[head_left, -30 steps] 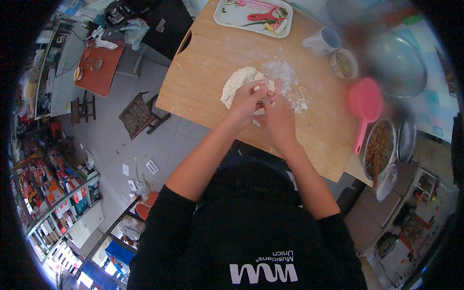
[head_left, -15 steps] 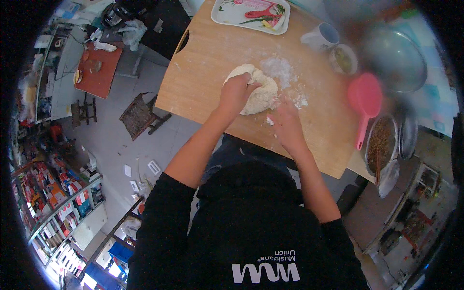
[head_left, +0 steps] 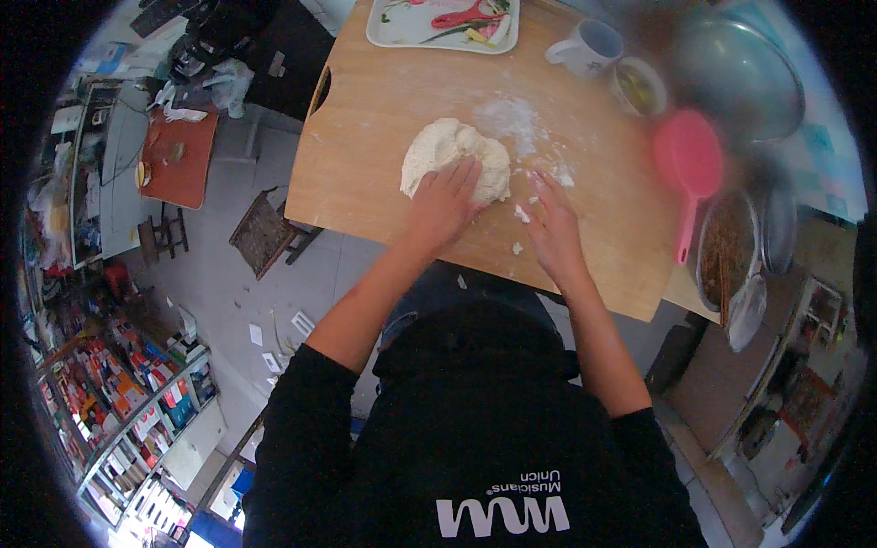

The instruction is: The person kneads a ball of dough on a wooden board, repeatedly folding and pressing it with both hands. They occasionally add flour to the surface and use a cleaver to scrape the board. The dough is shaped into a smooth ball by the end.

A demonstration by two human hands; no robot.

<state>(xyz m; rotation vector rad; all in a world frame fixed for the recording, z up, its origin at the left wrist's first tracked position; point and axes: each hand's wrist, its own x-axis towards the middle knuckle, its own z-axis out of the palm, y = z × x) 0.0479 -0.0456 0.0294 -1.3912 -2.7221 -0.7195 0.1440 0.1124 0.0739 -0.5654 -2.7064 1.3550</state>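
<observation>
Cluttered room, grey tiled floor (head_left: 292, 274) with a woven stool (head_left: 260, 236) on it; the big thing up front is a pale wooden worktop (head_left: 352, 169); at its far right there's a large round bowl (head_left: 742, 87), kinda blurry; white tray (head_left: 393, 35) with a red-handled tool and veg bits sits at the far edge, oval dish (head_left: 717, 242) of brown crumbly stuff off the right side with chopsticks in it, pink dipper (head_left: 687, 151) beside that; my guess is it's all parked round the rim to give the arms elbow room.

The dough (head_left: 443, 142) is a lumpy mound left of the middle, near the close edge, probably for easy leaning; left hand (head_left: 445, 203) lies flat on its near side, fingers extended, likely to press or steady it; right hand (head_left: 557, 226) is off the dough, just right of it, fingers loosely spread, pinching nothing I can see; can't tell if it touches the wood; then a white mug (head_left: 592, 47), a small bowl (head_left: 638, 87), scattered flour (head_left: 512, 123), and one tiny dough crumb (head_left: 518, 247).
</observation>
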